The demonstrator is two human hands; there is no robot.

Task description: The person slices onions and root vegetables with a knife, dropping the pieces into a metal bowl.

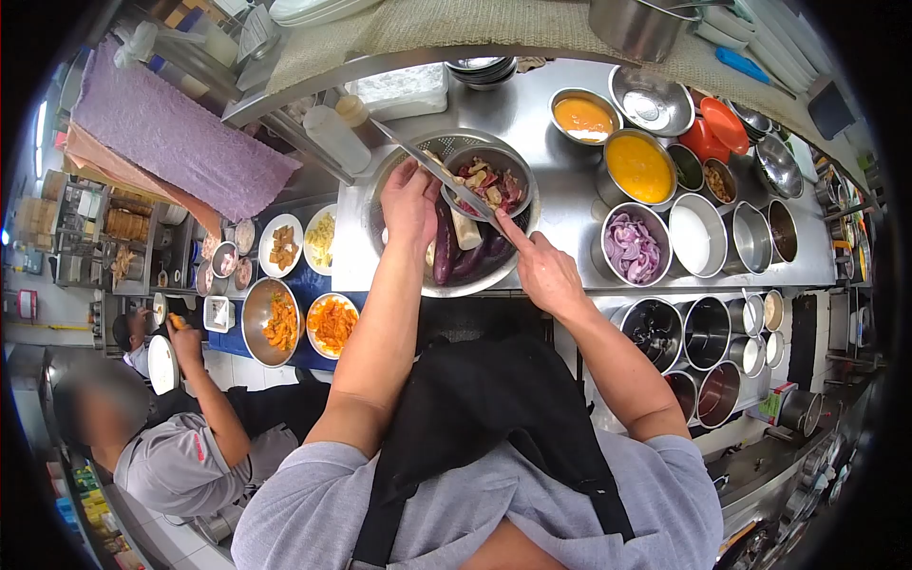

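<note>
My right hand (pixel 546 271) grips a long knife (pixel 446 176) by its handle end, with the blade slanting up and left across a large colander (pixel 527 252). My left hand (pixel 410 204) is at the colander's left side, fingers curled in close to the blade. What those fingers hold, if anything, is hidden. Beneath and between my hands lie dark purple eggplants (pixel 444 249) and a pale, thick vegetable piece (pixel 466 231). A smaller metal bowl (pixel 525 171) sits within the colander, containing red and pale cut pieces (pixel 489 185); the blade passes over its near edge.
On the steel counter at right stand a pot of sliced purple onion (pixel 632 247), yellow liquid (pixel 638 168), orange liquid (pixel 583 118) and several pots. A squeeze bottle (pixel 334 138) is at left. A co-worker (pixel 199 437) holds a plate beside bowls of orange pieces (pixel 281 321). A shelf overhangs the counter.
</note>
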